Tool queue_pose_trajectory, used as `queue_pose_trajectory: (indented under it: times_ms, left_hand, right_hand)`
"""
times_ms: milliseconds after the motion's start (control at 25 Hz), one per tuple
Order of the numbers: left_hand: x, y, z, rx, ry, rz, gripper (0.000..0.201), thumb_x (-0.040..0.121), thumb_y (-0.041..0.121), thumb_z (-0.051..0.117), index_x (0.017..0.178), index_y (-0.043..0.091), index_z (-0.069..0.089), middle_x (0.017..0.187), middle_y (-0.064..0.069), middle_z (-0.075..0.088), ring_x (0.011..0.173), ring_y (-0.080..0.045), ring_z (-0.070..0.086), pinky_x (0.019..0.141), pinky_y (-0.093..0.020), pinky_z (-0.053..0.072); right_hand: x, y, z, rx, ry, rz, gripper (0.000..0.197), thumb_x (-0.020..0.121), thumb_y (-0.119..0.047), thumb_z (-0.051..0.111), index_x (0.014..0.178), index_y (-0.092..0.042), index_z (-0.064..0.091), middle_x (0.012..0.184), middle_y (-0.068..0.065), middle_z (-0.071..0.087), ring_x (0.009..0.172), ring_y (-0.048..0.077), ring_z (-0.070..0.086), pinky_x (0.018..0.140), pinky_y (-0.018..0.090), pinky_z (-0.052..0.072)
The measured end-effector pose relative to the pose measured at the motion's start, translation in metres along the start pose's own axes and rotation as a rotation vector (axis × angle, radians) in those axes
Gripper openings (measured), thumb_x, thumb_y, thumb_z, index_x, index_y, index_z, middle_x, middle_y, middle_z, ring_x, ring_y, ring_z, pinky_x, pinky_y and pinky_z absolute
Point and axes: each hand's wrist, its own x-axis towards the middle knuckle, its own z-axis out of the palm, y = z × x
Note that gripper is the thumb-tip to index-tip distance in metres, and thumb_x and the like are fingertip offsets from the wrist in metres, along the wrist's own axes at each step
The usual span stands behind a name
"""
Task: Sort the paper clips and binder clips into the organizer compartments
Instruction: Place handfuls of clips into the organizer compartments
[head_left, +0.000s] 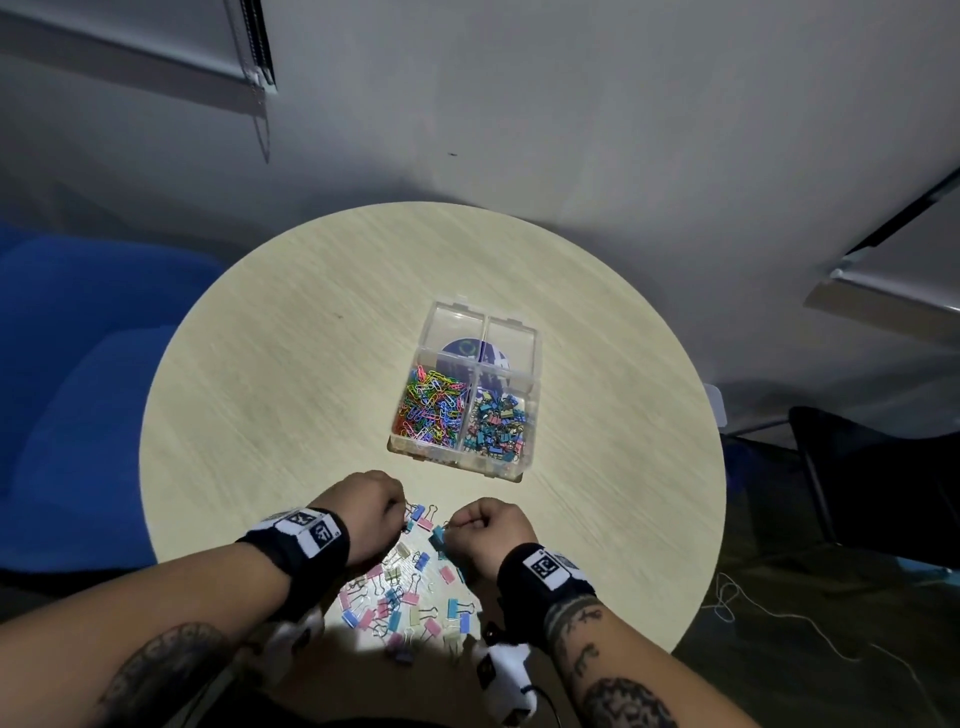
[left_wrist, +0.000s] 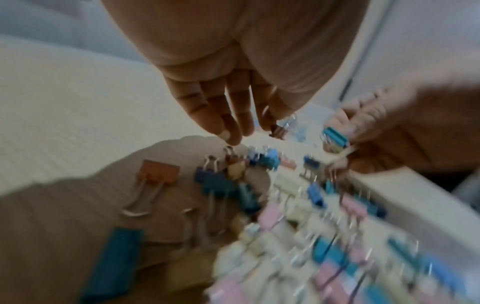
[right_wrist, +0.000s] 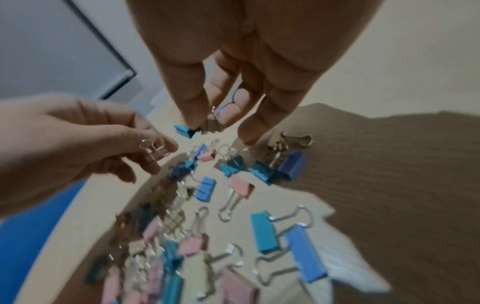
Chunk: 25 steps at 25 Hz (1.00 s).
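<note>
Two tattooed forearms, each banded with a black wrist strap, are extended over a round pale wooden table (head_left: 291, 332). Loose binder clips (head_left: 410, 603) in pink, blue and cream are scattered on the near part of the table, below and between the hands. A small pink clip (right_wrist: 158, 151) is pinched in the curled fingers of the left hand (head_left: 371, 512), while a teal clip (left_wrist: 335, 136) and a cream one are gripped in the fingertips of the right hand (head_left: 491, 527). Farther back, well apart from the pile, a clear plastic organizer (head_left: 532, 343) is seen; its near-left compartment is filled with coloured paper clips (head_left: 431, 408), its near-right with small binder clips (head_left: 498, 426).
</note>
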Motion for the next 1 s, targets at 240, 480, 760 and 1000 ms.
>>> queue_pose_trajectory:
  times_ms: [240,480,760,1000]
  left_hand:
    - [0.0,0.01,-0.017,-1.179,-0.052,-0.442,0.004,0.091,0.001,0.057,0.09,-0.001,0.061,0.071,-0.02,0.07,0.049,-0.022,0.06,0.048,-0.025,0.045]
    - [0.005,0.014,-0.011,-1.534,-0.177,-0.564,0.026,0.096,0.021,0.044,0.084,0.005,0.06,0.063,-0.007,0.052,0.049,-0.021,0.053,0.043,-0.019,0.044]
    - [0.017,0.009,-0.001,-0.273,-0.019,-0.252,0.02,0.079,0.035,0.071,0.097,0.026,0.07,0.093,0.006,0.066,0.082,-0.014,0.062,0.07,-0.021,0.043]
    - [0.023,0.011,0.011,0.142,-0.141,-0.03,0.038,0.083,0.033,0.07,0.119,0.029,0.06,0.117,0.003,0.054,0.107,-0.018,0.057,0.086,-0.025,0.045]
  right_hand:
    - [0.004,0.002,-0.002,0.766,-0.072,0.188,0.021,0.084,0.018,0.052,0.095,0.003,0.061,0.094,0.026,0.061,0.077,0.037,0.072,0.061,0.033,0.061]
    - [0.006,-0.004,0.0,0.933,-0.131,0.215,0.03,0.086,0.016,0.031,0.094,0.005,0.058,0.076,0.015,0.051,0.056,0.029,0.061,0.051,0.03,0.057]
    - [0.009,0.011,-0.005,0.76,-0.185,0.267,0.012,0.087,-0.026,0.059,0.082,-0.015,0.056,0.063,-0.003,0.042,0.049,0.011,0.027,0.038,0.02,0.019]
    - [-0.006,0.025,-0.018,0.67,-0.16,0.249,0.026,0.066,-0.039,0.07,0.079,-0.019,0.059,0.063,-0.004,0.041,0.05,0.012,0.024,0.043,0.022,0.014]
